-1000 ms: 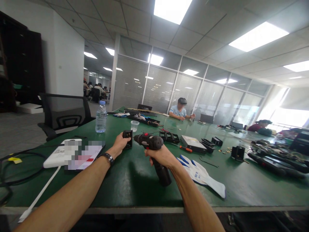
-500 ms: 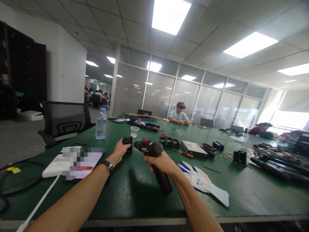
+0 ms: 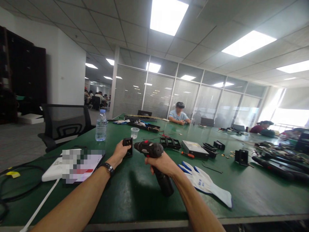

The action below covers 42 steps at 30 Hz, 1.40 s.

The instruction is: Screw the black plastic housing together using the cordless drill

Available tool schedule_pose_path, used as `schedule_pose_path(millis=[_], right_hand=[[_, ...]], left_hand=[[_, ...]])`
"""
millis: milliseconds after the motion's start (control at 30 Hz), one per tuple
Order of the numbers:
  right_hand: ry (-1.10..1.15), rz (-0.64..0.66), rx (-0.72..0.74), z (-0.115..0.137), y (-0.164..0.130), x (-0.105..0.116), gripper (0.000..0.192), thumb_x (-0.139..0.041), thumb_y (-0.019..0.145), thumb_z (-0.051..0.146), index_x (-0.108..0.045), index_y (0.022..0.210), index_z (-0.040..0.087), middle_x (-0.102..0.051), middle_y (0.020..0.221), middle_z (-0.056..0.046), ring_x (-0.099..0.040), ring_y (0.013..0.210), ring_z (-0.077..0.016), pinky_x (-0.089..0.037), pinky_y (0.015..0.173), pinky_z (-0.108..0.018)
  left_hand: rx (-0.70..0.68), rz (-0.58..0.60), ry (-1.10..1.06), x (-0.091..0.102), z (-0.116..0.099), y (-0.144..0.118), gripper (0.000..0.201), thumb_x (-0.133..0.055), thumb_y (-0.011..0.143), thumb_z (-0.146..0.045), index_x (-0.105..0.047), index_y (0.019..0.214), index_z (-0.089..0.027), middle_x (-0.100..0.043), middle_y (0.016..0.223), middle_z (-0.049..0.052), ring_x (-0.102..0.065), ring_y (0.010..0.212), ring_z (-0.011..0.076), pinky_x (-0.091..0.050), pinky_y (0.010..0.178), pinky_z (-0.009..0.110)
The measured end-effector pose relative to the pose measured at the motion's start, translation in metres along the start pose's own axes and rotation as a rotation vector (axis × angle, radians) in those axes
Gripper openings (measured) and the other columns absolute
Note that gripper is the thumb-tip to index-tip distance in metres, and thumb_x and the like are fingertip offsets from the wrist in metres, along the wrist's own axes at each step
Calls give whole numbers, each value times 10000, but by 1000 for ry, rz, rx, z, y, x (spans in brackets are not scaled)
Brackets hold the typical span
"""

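My left hand (image 3: 121, 152) grips a small black box-like part (image 3: 128, 149) upright above the green table (image 3: 140, 206). In my right hand (image 3: 160, 162) is a black cordless drill (image 3: 149, 148), its fingers wrapped round the grip. The drill points left, and its front end is close to the black part. Whether the bit touches the part is too small to tell. A white work glove (image 3: 205, 183) with blue fingertips lies to the right of the drill.
A water bottle (image 3: 101, 125) and a clear plastic cup (image 3: 134, 132) stand beyond my left hand. A phone (image 3: 93, 164) lies at left. Rightward are a screwdriver (image 3: 189, 155), a silver-topped drive box (image 3: 194, 149) and black frames (image 3: 170, 142). Another person (image 3: 178, 114) sits across the table.
Both hands hold nearly the same pose, with the drill still by the black part. The view has shifted very slightly.
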State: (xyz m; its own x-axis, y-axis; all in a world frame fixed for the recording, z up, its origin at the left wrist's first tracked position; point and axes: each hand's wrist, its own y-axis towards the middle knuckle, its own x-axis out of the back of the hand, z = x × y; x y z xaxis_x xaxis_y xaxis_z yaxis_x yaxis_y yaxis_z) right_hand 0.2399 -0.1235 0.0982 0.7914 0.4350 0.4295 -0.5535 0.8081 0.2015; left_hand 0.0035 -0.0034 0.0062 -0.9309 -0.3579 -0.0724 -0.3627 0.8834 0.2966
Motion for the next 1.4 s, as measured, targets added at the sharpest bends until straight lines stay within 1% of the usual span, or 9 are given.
schedule_pose_path(millis=[167,400,600,733,900,1000,1133,1267,1400], right_hand=[[11,-9,1,0,-1,-1,137,-604,711,198,-572,842,176,-519,444,71,-519,394,-110,-382,423,-195],[23,2,-3,-2,0,0,155,-605,719,205,-567,867,177,-515,445,75,-512,391,-111,-381,424,-199],[7,5,15,2,-1,0,146,-592,716,189,-582,861,172,-516,446,73,-513,398,-106,-357,423,-190],[23,19,21,2,-1,1,192,-578,713,173,-587,904,176,-529,455,73,-524,399,-111,-368,425,-195],[21,15,5,-1,1,0,163,-583,709,180,-579,871,181,-525,446,71,-533,401,-118,-375,415,-195],[14,9,0,-2,1,0,98,-577,713,183,-572,811,178,-526,442,65,-527,397,-114,-371,412,-193],[12,10,27,-2,0,1,46,-573,711,179,-557,754,176,-513,447,66,-524,395,-108,-348,405,-185],[20,16,20,-4,2,1,75,-581,712,188,-567,784,172,-521,461,63,-527,402,-108,-372,420,-191],[28,9,-11,-7,4,0,175,-596,709,208,-584,879,172,-533,473,61,-535,412,-122,-403,420,-205]], left_hand=[[5,5,17,0,1,0,364,-686,639,-201,-631,994,-147,-685,871,67,-621,758,172,-494,749,320],[9,-3,25,0,0,-1,377,-688,644,-205,-628,1013,-151,-691,910,80,-632,793,184,-494,767,328],[24,19,15,1,0,0,377,-695,649,-220,-628,1015,-159,-691,944,80,-636,801,184,-494,770,334],[34,20,2,2,-3,-1,380,-702,638,-212,-629,1007,-157,-690,911,71,-634,779,178,-494,761,328],[35,6,3,1,-7,-3,363,-699,632,-195,-630,985,-146,-688,880,66,-628,765,174,-491,759,323],[15,-4,1,0,-8,-5,357,-708,621,-195,-635,967,-144,-687,872,66,-629,773,180,-490,772,332],[19,-16,-7,0,-9,-6,361,-713,616,-198,-631,963,-140,-686,855,65,-631,782,188,-493,765,331],[20,6,4,0,-7,-4,354,-680,640,-194,-618,985,-140,-687,897,76,-631,780,183,-496,741,321],[19,7,20,1,-6,-3,364,-679,643,-192,-622,999,-143,-686,895,77,-628,764,178,-496,734,320]])
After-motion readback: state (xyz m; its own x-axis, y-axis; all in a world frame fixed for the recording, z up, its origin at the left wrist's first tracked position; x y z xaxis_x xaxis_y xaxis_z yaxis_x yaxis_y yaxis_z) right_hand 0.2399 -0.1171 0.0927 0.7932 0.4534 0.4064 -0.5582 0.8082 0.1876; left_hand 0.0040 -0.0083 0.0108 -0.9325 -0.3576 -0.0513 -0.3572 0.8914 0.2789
